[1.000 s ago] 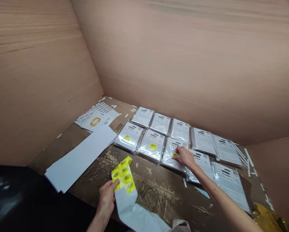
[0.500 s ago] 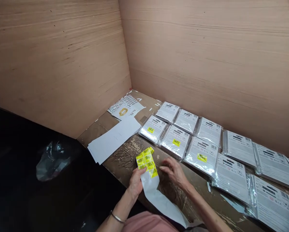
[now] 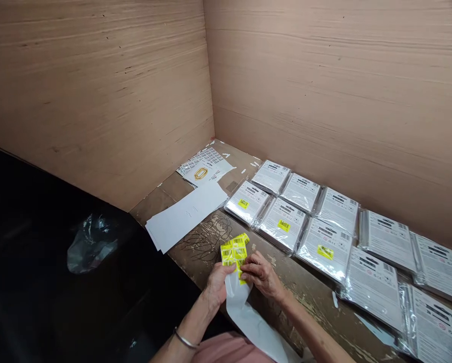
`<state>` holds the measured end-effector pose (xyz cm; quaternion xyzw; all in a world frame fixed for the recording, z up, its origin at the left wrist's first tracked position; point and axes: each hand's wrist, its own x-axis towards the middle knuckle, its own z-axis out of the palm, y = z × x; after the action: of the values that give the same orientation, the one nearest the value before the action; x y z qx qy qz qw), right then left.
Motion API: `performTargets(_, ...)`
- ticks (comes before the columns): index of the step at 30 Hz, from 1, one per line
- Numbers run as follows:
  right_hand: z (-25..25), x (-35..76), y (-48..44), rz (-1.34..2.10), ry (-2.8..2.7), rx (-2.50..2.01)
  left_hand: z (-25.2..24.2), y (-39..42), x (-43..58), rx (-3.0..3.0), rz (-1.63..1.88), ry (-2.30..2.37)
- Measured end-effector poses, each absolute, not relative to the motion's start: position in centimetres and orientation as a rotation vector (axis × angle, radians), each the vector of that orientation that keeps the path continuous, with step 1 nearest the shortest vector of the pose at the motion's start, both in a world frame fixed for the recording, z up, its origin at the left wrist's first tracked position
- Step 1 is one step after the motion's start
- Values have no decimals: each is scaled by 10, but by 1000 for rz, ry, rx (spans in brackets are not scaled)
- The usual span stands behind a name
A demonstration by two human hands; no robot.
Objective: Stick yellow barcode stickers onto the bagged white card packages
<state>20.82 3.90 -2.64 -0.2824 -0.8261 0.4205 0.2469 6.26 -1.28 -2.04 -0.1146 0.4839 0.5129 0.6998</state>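
Observation:
My left hand (image 3: 215,286) is closed on a strip of yellow barcode stickers (image 3: 233,249), its thumb lying over the strip's left edge. Below the stickers, the bare white backing paper (image 3: 254,322) trails down past my lap. At the strip's right edge, my right hand (image 3: 263,275) is closed, with thumb and fingers pinched on a lower sticker. Flat plastic-wrapped packs with grey printed backs lie in two rows to the right. In the front row, the left pack (image 3: 246,202), the second pack (image 3: 281,224) and the third pack (image 3: 324,247) each bear one yellow sticker.
Left of the packs lie white paper sheets (image 3: 188,214) and printed sheets (image 3: 207,169) with a gold emblem. Wooden panels (image 3: 324,75) rise behind the worn brown table (image 3: 195,242). A clear plastic bag (image 3: 92,244) sits in the dark area at left.
My right hand has moved left onto the sticker strip, and its fingers have closed at the strip's edge. The view has shifted slightly, so the packs appear further right.

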Motion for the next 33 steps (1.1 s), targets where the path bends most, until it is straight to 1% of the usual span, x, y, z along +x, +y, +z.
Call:
performTargets(9,-22,201,29,953,-2306,-739,-5,-7,64,-272,1137,1214)
performTargets(13,-1,206,12,697,-2548,-622,-6,-8,59,-232,1111,1258)
performTargets(15,13,217,6,667,-2595,-617,-10,-8,52,-198,1062,1258)
performTargets(17,25,240,10,753,-2499,-767,-17,-6,45,-148,1010,1258)
performTargets(19,35,282,22,889,-2293,-1064,-23,-3,42,-121,953,1287)
performTargets(23,45,399,58,1187,-1853,-1716,-24,-1,46,-149,875,1398)
performTargets(26,38,474,79,1194,-1781,-1878,-23,-1,55,-150,870,1427)
performTargets(28,26,504,86,1214,-1794,-1919,-25,-1,60,-141,869,1435)
performTargets(33,-6,528,95,1220,-1862,-1980,-30,-3,65,-141,849,1476)
